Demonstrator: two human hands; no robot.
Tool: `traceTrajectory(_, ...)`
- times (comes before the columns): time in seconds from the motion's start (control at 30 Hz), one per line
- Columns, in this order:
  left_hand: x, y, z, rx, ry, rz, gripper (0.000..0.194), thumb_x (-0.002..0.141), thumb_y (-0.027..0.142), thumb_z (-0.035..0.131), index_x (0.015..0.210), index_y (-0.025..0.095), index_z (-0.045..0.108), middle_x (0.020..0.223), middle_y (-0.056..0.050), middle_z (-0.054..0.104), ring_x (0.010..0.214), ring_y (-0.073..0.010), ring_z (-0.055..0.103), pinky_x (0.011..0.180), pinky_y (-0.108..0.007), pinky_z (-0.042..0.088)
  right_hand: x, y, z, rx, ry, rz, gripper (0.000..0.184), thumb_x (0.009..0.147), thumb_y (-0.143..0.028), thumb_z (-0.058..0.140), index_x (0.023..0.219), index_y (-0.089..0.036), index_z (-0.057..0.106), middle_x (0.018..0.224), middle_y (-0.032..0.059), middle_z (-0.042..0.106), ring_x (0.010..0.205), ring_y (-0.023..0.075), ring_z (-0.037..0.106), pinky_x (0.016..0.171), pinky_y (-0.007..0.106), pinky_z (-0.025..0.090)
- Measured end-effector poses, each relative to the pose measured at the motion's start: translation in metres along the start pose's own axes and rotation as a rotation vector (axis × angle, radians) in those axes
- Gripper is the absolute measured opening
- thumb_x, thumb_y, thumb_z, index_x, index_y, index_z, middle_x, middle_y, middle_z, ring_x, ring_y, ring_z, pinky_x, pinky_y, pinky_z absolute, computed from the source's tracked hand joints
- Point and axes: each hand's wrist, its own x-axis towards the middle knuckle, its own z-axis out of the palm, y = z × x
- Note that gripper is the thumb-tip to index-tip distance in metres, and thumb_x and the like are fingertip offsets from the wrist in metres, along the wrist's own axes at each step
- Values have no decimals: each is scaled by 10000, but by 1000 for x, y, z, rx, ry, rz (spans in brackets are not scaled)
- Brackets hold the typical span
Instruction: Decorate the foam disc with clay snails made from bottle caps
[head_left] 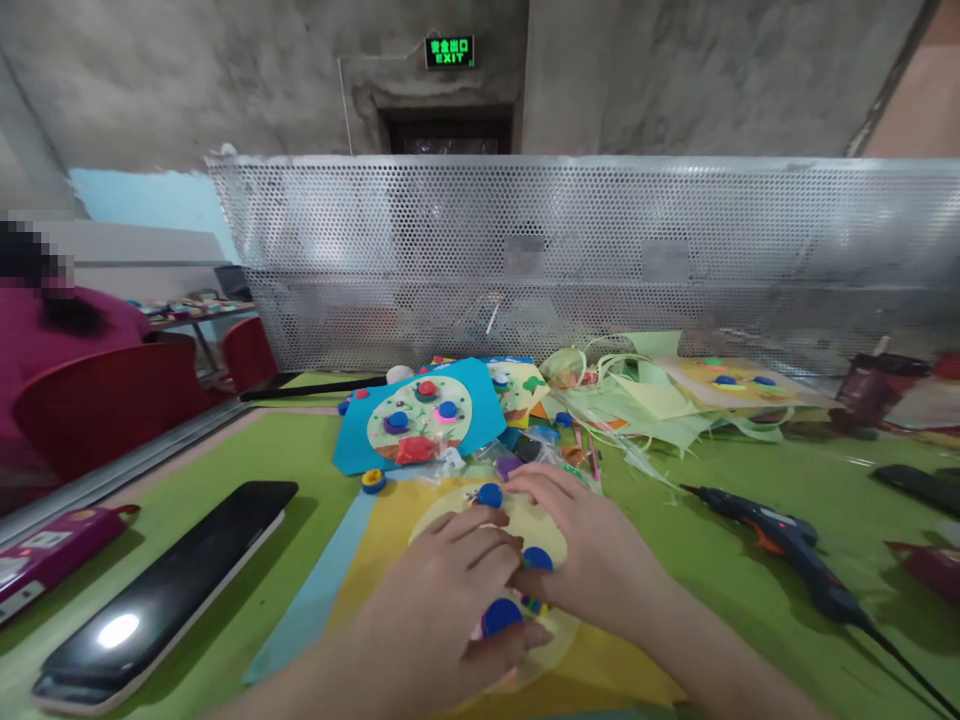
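Head view: a yellow sheet (390,530) with a cream oval (450,500) lies toward the desk's (300,440) near edge, both hands over it. The left hand (450,590) spreads across the oval, its thumb at the nearest blue cap (501,618); the right hand (589,535) comes over from the other side. Whether either grip is clenched on anything I cannot tell, as the hands hide much of the oval. Just beyond, toward the far edge, a blue card (486,398) crowds in, small plastic bags (416,450) on and beside it; pale green paper strips (652,395) tangle toward the right. A perforated metal panel (585,210) closes off the far edge. Toward the left edge lie a glossy black case (180,580) and a purple packet (64,550). On the right side, well apart from the hands, rests a glue gun (787,548), its cord (900,655) running toward the near edge.
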Motion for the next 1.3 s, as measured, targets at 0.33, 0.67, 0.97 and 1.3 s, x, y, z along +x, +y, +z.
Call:
traceTrajectory(0.33,-1,1,-3,26,13,24,315,833,424,544,965,145,610,965,-90,681,983,-294,587,842,-460,504,-1,-3,1,-16,19,-29,476,640,-265,590,1110,-184,572,1209,85,563,1050,240,552,853,367,466)
traceTrajectory(0.67,-2,-1,-6,27,88,24,289,811,370,585,1007,159,598,1028,-89,682,1004,-276,599,862,-441,515,1,-2,-4,9,67,-21,473,616,-213,583,1089,-189,573,1203,83,570,1063,234,552,869,360,464)
traceTrajectory(0.97,-2,0,-4,27,61,-3,293,822,366,571,1011,145,610,1059,-102,665,1044,-285,578,878,-462,501,0,-4,-3,26,30,-15,442,645,-243,588,1082,-180,580,1199,79,567,1051,229,557,857,363,472)
traceTrajectory(1.3,-2,3,-3,3,28,-25,213,822,356,565,929,178,614,1045,-87,658,1048,-275,566,872,-450,497,-1,-5,1,11,-11,-15,456,645,-269,583,1094,-190,577,1199,84,562,1031,232,555,854,369,467)
